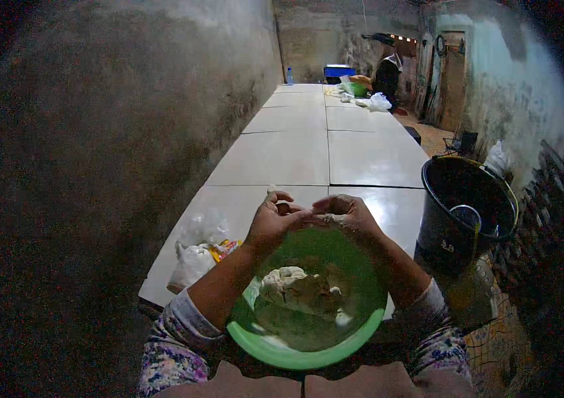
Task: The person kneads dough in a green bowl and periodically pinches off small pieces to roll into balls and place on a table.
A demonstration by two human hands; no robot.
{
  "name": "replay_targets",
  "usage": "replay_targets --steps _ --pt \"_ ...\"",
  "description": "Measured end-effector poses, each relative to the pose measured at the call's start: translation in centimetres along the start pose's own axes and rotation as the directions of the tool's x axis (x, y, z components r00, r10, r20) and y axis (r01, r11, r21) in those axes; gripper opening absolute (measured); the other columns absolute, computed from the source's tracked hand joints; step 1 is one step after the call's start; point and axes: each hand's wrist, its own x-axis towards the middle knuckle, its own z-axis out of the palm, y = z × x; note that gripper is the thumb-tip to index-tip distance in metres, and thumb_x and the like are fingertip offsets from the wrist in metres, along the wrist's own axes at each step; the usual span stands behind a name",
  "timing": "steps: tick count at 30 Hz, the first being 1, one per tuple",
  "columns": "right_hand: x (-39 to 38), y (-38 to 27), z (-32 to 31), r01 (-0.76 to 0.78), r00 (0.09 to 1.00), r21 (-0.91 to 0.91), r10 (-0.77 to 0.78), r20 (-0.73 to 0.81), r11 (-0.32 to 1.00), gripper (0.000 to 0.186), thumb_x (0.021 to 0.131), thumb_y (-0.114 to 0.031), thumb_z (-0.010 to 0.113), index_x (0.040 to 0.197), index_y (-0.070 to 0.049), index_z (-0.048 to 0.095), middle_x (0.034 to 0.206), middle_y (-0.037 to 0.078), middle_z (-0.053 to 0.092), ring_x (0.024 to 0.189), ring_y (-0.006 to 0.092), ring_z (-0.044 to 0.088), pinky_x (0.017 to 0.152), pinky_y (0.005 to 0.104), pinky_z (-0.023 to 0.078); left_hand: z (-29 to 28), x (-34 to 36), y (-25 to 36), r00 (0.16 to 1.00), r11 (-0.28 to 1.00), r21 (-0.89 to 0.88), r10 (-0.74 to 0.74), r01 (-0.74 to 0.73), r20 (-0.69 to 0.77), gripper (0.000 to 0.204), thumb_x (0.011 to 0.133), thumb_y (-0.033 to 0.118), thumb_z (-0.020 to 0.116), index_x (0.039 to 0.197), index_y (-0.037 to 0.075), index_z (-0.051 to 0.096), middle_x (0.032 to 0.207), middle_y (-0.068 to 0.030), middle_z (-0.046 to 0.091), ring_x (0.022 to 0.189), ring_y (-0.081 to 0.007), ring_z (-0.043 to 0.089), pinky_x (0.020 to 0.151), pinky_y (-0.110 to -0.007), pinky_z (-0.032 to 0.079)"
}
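Observation:
A green plastic bowl (361, 331) rests in front of me, at the near edge of a long white tiled counter (295, 156). A pale lump of dough (295, 288) lies in it. My left hand (272, 222) and my right hand (348, 213) are raised together just above the bowl's far rim. Their fingers are curled and meet around a small piece of dough, which is mostly hidden between them. A bit of pale dough pokes up above my left thumb.
A white plastic bag (195, 255) with something yellow beside it lies on the counter to my left. A black bucket (468, 212) stands to the right of the counter. At the far end, a person (388, 76) stands by bags, a blue crate and a bottle.

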Motion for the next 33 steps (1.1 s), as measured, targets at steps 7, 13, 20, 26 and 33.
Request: replay_targets --steps 7,13,20,26,33 --pt "0.1 2.2 0.0 0.353 0.934 -0.326 -0.352 0.064 0.877 0.028 0.081 -0.008 0.058 0.109 -0.008 0.059 0.087 0.011 0.063 0.075 0.0199 0.062 0.069 0.029 0.05 0.1 0.5 -0.2 0.996 0.996 0.019 -0.083 0.083 0.03 0.043 0.075 0.009 0.071 0.105 0.003 0.041 0.087 -0.012 0.065 0.078 -0.0178 0.063 0.072 -0.027 0.051" --pt "-0.5 -0.2 1.1 0.235 0.969 -0.202 -0.245 -0.027 0.951 0.026 0.076 -0.006 0.061 0.102 -0.007 0.061 0.088 0.011 0.063 0.079 0.0241 0.063 0.069 0.032 0.05 -0.6 0.3 -0.3 0.993 0.995 -0.021 -0.1 0.102 0.066 0.046 0.078 0.012 0.07 0.109 -0.002 0.038 0.086 -0.0125 0.063 0.077 -0.0162 0.062 0.069 -0.028 0.052" --pt "-0.1 0.2 0.3 0.422 0.882 -0.475 -0.471 0.019 0.772 0.022 0.077 -0.007 0.06 0.099 -0.006 0.061 0.088 0.012 0.063 0.08 0.0254 0.063 0.07 0.0319 0.05 0.3 0.0 0.1 0.973 0.992 -0.048 -0.105 0.117 0.204 0.052 0.083 0.008 0.062 0.128 0.001 0.036 0.102 -0.0137 0.062 0.09 -0.0176 0.062 0.075 -0.029 0.052" --pt "-0.1 0.9 0.4 0.337 0.917 -0.423 -0.395 -0.054 0.841 0.02 0.078 -0.012 0.064 0.096 -0.004 0.061 0.087 0.012 0.064 0.081 0.0243 0.063 0.071 0.0313 0.05 0.9 -0.4 0.6 0.989 0.998 0.039 -0.049 0.044 0.141 0.03 0.082 0.004 0.062 0.111 0.0 0.059 0.103 -0.0114 0.064 0.091 -0.0157 0.062 0.082 -0.028 0.05" --pt "0.1 1.6 0.5 0.137 0.985 -0.041 -0.14 -0.104 0.99 0.026 0.071 -0.012 0.073 0.092 -0.001 0.06 0.086 0.01 0.064 0.078 0.0155 0.06 0.07 0.0282 0.049 0.5 -0.3 0.5 0.993 0.993 0.107 0.03 -0.043 0.116 0.031 0.08 0.013 0.066 0.107 -0.002 0.06 0.101 -0.0108 0.065 0.089 -0.0157 0.062 0.081 -0.028 0.049"
